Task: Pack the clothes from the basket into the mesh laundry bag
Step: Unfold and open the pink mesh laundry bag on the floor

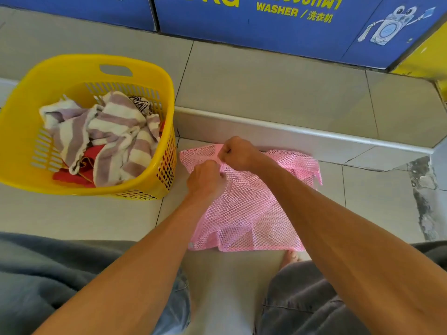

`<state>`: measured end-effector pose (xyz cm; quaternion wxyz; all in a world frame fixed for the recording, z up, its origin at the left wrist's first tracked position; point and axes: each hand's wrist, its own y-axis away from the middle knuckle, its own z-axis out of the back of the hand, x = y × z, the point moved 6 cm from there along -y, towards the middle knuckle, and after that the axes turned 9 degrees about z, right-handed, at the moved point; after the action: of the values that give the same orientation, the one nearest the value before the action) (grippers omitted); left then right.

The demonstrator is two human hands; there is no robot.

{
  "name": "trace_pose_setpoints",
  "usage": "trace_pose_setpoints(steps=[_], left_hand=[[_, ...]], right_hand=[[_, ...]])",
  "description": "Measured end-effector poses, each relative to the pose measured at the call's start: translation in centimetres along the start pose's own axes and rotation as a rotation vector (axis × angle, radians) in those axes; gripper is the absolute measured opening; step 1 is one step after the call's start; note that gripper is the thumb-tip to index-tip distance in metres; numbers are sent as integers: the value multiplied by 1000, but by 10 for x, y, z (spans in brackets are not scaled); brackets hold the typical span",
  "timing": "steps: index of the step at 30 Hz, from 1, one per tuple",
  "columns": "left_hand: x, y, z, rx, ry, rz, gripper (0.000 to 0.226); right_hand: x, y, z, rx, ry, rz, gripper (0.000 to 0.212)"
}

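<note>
Here the pink mesh laundry bag (244, 213) lies flat and rumpled on the tiled floor (266, 93) at the centre of the frame, its upper edge close to a low step (302, 139) that crosses the picture. The left hand (205, 181) and the right hand (238, 153) meet at the bag's upper left corner, both with fingers curled tight and pinching the netting there, the right just above the left; the two bare forearms reach in from the lower edge of the frame. To the left, just beside the bag, stands a yellow basket (135, 68) with slotted walls and a handle cut-out. It holds the clothes: a crumpled striped cloth (108, 136) in mauve and cream on top, red fabric (79, 170) under it, and a dark patterned piece (140, 102) at the back. Across the top of the frame runs a blue panel (278, 32) with yellow lettering reading WASHER and a cartoon washing machine at upper right. Grey trouser legs (302, 298) fill the lower corners, and toes (291, 257) show just below the bag's lower edge.
</note>
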<state>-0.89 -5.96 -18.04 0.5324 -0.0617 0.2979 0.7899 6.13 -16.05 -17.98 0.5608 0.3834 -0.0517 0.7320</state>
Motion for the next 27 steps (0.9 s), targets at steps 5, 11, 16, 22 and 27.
trace_pose_setpoints(steps=[5,11,16,22,27], left_hand=[[18,-1,-19,222,117,68,17],[44,15,-32,427,37,35,23],[62,28,-46,572,-97,42,35],[68,28,-48,568,-159,32,26],[57,16,-30,385,23,63,27]], right_hand=[[-22,-28,-7,9,101,-66,25],[-26,-57,1,-80,166,-98,24],[-21,-59,10,-182,229,-115,26],[-15,-49,11,-303,278,-122,32],[-15,-35,17,-258,115,-208,38]])
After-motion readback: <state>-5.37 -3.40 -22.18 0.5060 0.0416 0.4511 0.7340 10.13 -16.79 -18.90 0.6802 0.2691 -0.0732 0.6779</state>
